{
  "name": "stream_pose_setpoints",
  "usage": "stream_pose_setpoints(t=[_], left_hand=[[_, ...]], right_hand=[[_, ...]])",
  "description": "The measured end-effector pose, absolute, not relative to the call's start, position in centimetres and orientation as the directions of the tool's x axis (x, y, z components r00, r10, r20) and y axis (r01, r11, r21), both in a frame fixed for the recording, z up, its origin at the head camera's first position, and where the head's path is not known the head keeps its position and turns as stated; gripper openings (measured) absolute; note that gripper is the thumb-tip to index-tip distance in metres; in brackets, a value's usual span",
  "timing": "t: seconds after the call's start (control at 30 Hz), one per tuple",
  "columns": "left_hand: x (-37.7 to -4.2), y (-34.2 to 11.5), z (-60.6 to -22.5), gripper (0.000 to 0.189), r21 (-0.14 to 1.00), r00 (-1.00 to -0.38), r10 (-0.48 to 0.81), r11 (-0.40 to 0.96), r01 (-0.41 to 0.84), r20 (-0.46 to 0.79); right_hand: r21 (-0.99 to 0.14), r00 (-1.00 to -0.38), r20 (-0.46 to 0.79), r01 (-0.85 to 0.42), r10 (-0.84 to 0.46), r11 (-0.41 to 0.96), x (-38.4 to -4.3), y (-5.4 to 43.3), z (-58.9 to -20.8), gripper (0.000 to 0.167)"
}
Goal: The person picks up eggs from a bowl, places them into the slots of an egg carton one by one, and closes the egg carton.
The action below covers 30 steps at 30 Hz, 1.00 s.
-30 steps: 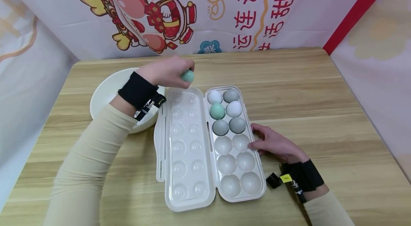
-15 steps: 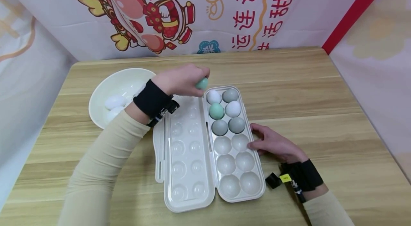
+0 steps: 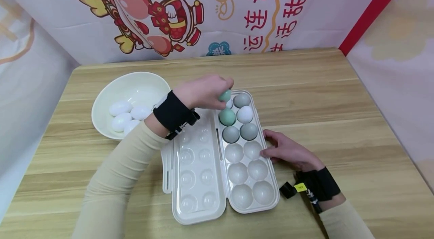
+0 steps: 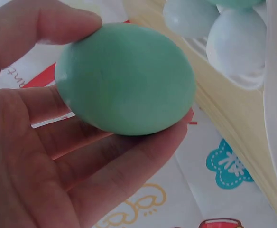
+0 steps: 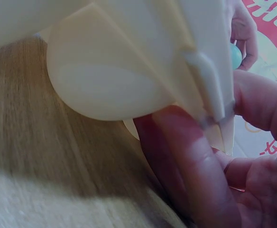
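My left hand (image 3: 207,91) holds a green egg (image 4: 126,78) between thumb and fingers, above the far end of a white plastic egg carton (image 3: 238,173). That carton lies unfolded on the table. White, grey and green eggs sit in its far cups, among them a seated green egg (image 3: 227,117); the near cups hold none. One white egg at the far left is partly hidden by my left hand. At the carton's right side my right hand (image 3: 289,152) grips the rim, thumb on top and fingers underneath, as the right wrist view shows.
Left of the carton stands a white bowl (image 3: 101,112) with several white eggs (image 3: 121,108), partly behind my left forearm. The carton's dimpled lid (image 3: 198,214) lies flat on its left. A printed cloth (image 3: 305,24) hangs behind the wooden table (image 3: 339,118).
My left hand has moved right with the green egg, from beside the bowl to over the carton's far end. More of the white eggs in the bowl now show. The right hand has stayed put.
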<state>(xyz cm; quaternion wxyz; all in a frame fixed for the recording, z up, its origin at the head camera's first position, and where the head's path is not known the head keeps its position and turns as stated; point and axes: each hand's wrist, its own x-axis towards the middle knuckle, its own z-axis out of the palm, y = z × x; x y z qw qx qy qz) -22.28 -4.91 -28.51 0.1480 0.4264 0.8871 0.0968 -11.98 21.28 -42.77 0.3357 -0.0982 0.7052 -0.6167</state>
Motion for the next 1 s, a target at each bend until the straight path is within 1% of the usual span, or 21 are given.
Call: stream_pose_setpoints(t=[0.17, 0.4, 0.53, 0.6, 0.77, 0.83, 1.0], left_hand=[[-21.5, -3.8, -29.0, 0.03, 0.287, -0.565, 0.799, 0.601, 0.746, -0.205], [-20.3, -2.3, -29.7, 0.036, 0.299, -0.513, 0.829, 0.559, 0.774, -0.221], [-19.5, -1.5, -30.0, 0.041, 0.283, -0.474, 0.853, 0.52, 0.806, -0.22], [-19.1, -1.1, -30.3, 0.044, 0.273, -0.442, 0.871, 0.487, 0.829, -0.214], [-18.1, -0.2, -31.4, 0.038, 0.294, -0.359, 0.91, 0.408, 0.864, -0.208], [-17.7, 0.1, -31.8, 0.034, 0.312, -0.343, 0.917, 0.393, 0.865, -0.205], [-17.1, 0.4, -32.3, 0.034, 0.323, -0.31, 0.934, 0.352, 0.879, -0.174]], right_hand=[[-0.936, -0.756, -0.352, 0.273, -0.552, 0.223, -12.0, 21.3, -42.8, 0.046], [-0.94, -0.754, -0.341, 0.286, -0.561, 0.186, -11.9, 21.3, -42.9, 0.045], [-0.938, -0.754, -0.345, 0.299, -0.559, 0.177, -12.0, 21.3, -43.0, 0.046], [-0.934, -0.75, -0.355, 0.314, -0.558, 0.172, -12.0, 21.3, -43.0, 0.047], [-0.924, -0.744, -0.377, 0.34, -0.551, 0.174, -12.1, 21.2, -42.9, 0.048], [-0.923, -0.743, -0.381, 0.342, -0.55, 0.177, -12.1, 21.2, -42.9, 0.048], [-0.921, -0.742, -0.387, 0.344, -0.548, 0.184, -12.1, 21.2, -42.8, 0.049]])
